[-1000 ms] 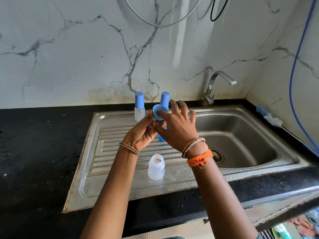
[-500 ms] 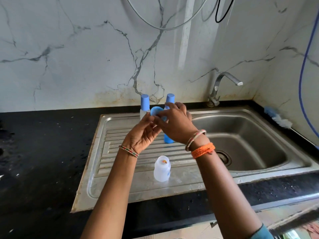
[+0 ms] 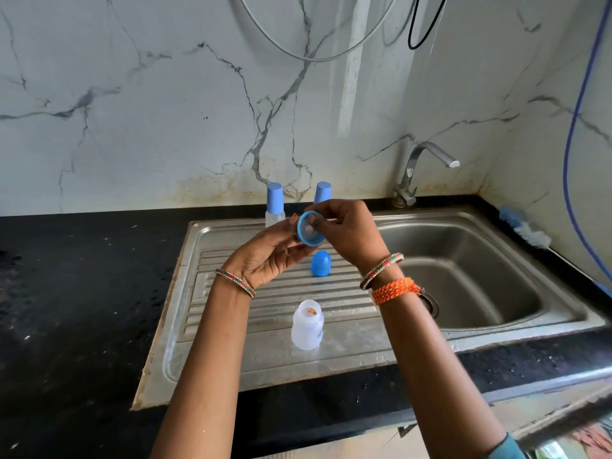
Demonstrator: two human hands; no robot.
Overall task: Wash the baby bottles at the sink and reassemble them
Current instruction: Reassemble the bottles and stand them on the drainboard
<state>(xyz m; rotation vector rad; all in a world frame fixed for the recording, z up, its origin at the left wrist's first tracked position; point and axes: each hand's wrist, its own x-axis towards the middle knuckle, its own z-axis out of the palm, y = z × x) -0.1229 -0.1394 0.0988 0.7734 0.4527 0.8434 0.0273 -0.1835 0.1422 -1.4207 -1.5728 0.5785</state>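
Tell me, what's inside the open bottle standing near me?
Inside the open bottle on the drainboard you can see a small orange and yellow patch near the mouth. What it is cannot be told, and the cloudy wall hides whatever is lower down.

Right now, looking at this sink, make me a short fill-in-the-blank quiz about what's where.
1. Both hands, left and right, hold a blue ____.
2. The open bottle stands on the draining board without a ____.
3. The brush lies to the ____ of the sink basin.
4. No water runs from the ____.

Missing words: ring; lid; right; tap
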